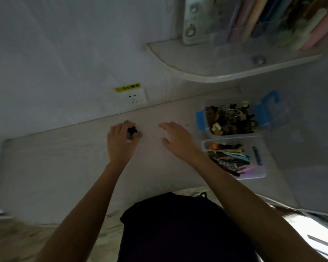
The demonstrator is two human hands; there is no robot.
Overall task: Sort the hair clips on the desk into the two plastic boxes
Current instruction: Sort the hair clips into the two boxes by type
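Note:
My left hand (119, 142) is at the middle of the pale desk (64, 167) and grips a small black hair clip (131, 130) between thumb and fingers. My right hand (175, 138) hovers open over the desk to the right of it, fingers spread and holding nothing. At the right stand two clear plastic boxes. The far box (201, 121) has blue latches and holds a heap of dark claw clips. The near box (254, 174) holds several long flat clips in mixed colours.
A wall socket (134, 98) with a yellow label sits on the wall behind the desk. A curved shelf (206, 74) with books overhangs the back right. A translucent lid (301, 148) lies right of the boxes. My dark-clothed lap is at the bottom.

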